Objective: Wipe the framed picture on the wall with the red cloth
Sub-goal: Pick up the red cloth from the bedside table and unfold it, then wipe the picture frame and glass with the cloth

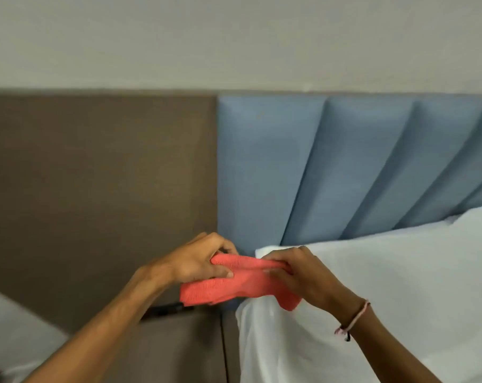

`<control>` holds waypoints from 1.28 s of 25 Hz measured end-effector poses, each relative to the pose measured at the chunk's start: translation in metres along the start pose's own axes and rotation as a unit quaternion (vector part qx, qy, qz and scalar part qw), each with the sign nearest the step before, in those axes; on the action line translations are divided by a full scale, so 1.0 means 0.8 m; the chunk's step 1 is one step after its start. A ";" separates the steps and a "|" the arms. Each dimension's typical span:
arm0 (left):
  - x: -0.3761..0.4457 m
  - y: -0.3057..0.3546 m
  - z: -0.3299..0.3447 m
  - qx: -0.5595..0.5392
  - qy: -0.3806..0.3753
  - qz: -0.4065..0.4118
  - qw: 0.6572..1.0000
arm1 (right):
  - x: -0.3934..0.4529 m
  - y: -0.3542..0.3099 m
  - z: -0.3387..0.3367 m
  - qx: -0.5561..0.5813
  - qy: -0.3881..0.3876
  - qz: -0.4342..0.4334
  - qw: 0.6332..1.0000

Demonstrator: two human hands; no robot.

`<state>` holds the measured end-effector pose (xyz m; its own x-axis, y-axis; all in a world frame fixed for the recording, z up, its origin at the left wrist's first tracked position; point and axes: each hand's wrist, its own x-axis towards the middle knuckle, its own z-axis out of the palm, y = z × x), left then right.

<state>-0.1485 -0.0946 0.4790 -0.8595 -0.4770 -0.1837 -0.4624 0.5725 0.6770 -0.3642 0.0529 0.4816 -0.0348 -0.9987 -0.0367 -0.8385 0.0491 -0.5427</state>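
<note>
The red cloth (234, 286) is bunched and stretched between both hands at the lower middle of the head view. My left hand (198, 261) pinches its left end, fingers closed over the upper edge. My right hand (298, 275) grips its right end, and a loose corner hangs below that hand. No framed picture shows in this view; only bare pale wall (234, 40) fills the upper part.
A brown panel (96, 189) covers the wall on the left. A blue padded headboard (344, 167) stands at the right. A white pillow (386, 299) lies under my right arm. A dark slot or handle (165, 309) sits just below the cloth.
</note>
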 end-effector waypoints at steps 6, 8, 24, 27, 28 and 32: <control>0.050 0.216 -0.139 0.029 0.074 0.131 0.988 | -0.049 -0.038 -0.246 -0.033 0.159 -0.020 0.987; 0.061 0.281 -0.180 0.024 0.125 0.175 0.976 | -0.070 -0.042 -0.313 -0.042 0.208 -0.034 0.977; 0.035 0.618 -0.458 0.139 0.369 0.431 0.812 | -0.030 -0.186 -0.562 0.199 0.505 -0.166 0.823; 0.039 0.643 -0.507 0.171 0.424 0.439 0.773 | 0.003 -0.208 -0.606 0.187 0.560 -0.189 0.785; 0.044 0.652 -0.522 0.194 0.444 0.436 0.758 | 0.016 -0.214 -0.625 0.186 0.581 -0.193 0.768; 0.070 0.686 -0.572 0.342 0.558 0.383 0.652 | 0.076 -0.223 -0.701 0.204 0.665 -0.162 0.700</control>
<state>-0.3506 -0.1127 1.1663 -0.3792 0.1542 0.9124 -0.3073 0.9091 -0.2814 -0.5215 -0.0233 1.0464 -0.5819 -0.0715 0.8101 -0.7041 -0.4542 -0.5458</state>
